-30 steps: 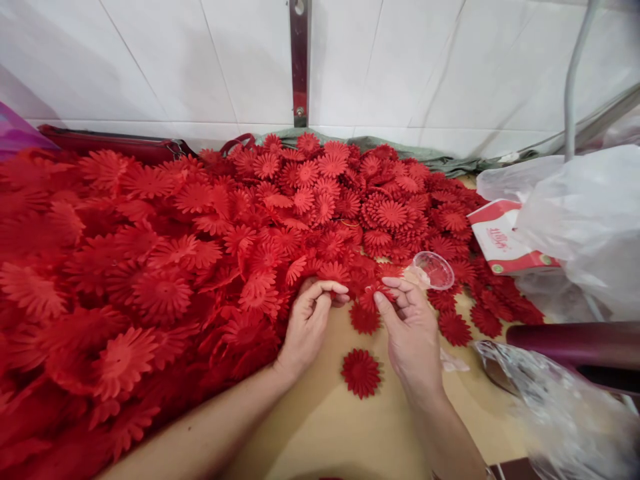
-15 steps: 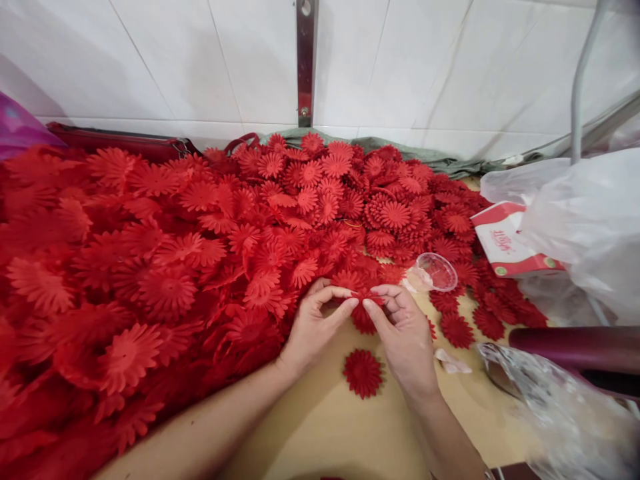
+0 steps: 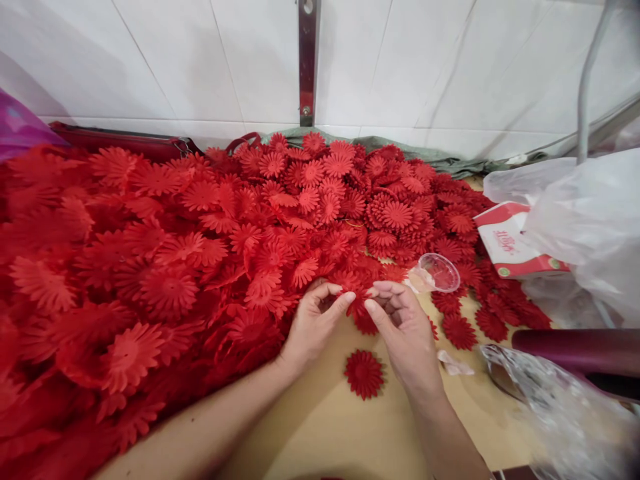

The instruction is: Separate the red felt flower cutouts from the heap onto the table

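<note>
Between my two hands is a red fabric flower piece (image 3: 357,303), partly covered by fingers. My left hand (image 3: 316,321) pinches its left side between thumb and forefinger. From the other side, the thumb and forefinger of my right hand (image 3: 403,327) are closed at its edge. More red petals show just behind and beneath it, so where one piece ends I cannot make out. A single dark red flower (image 3: 364,375) lies flat on the pale tabletop (image 3: 320,420) below my hands.
A large heap of red flower pieces (image 3: 170,287) covers the left and back. To the right are a clear round plastic tub (image 3: 440,273), a red and white box (image 3: 515,240), a purple cylindrical object (image 3: 565,350) and crumpled clear plastic (image 3: 565,407). White tiled wall (image 3: 400,60) stands behind.
The fingertips have drawn slightly apart, and more of the red piece shows between them. Both hands stay in nearly the same place.
</note>
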